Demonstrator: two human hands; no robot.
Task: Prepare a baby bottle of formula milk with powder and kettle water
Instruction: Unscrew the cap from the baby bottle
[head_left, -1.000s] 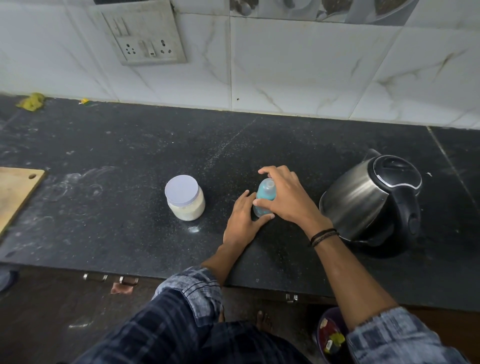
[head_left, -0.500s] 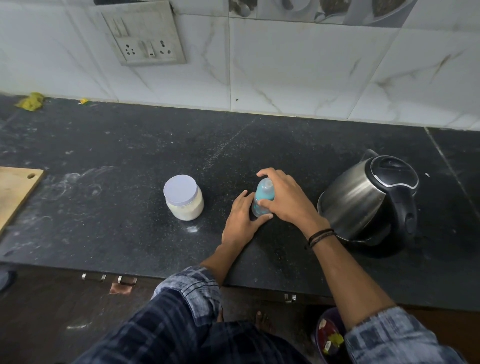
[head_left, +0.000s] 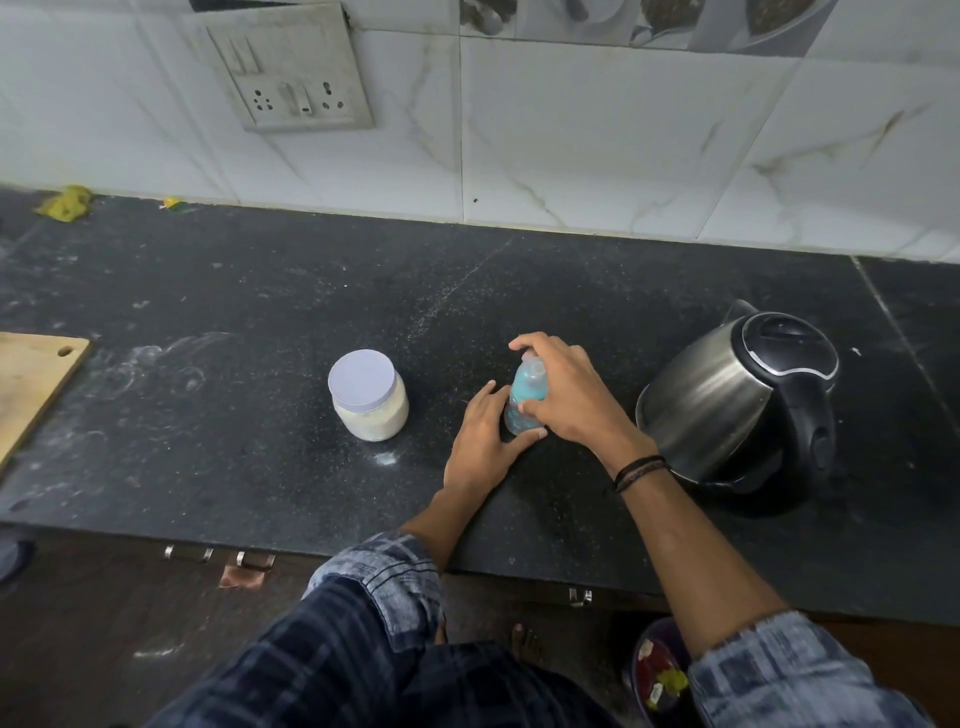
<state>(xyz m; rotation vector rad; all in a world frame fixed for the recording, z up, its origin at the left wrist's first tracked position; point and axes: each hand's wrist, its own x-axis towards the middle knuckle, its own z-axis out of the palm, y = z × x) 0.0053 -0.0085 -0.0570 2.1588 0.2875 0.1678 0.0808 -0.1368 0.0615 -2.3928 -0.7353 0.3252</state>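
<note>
A small baby bottle (head_left: 525, 396) with a blue top stands upright on the black counter (head_left: 234, 322). My left hand (head_left: 480, 447) holds its base, thumb and fingers round the lower part. My right hand (head_left: 569, 400) grips the blue top from above, fingers curled over the cap. A jar of white powder (head_left: 370, 397) with a pale lid stands closed to the left of the bottle. A steel kettle (head_left: 737, 405) with a black lid and handle sits to the right, lid closed.
A wooden cutting board (head_left: 31, 379) lies at the counter's left edge. A switch and socket plate (head_left: 291, 78) is on the tiled wall. Spilled white powder (head_left: 385, 458) dots the counter near the jar. A dark bin (head_left: 657, 670) stands on the floor below.
Both hands stay on the bottle; my right hand has shifted slightly round the cap. Jar and kettle have not moved.
</note>
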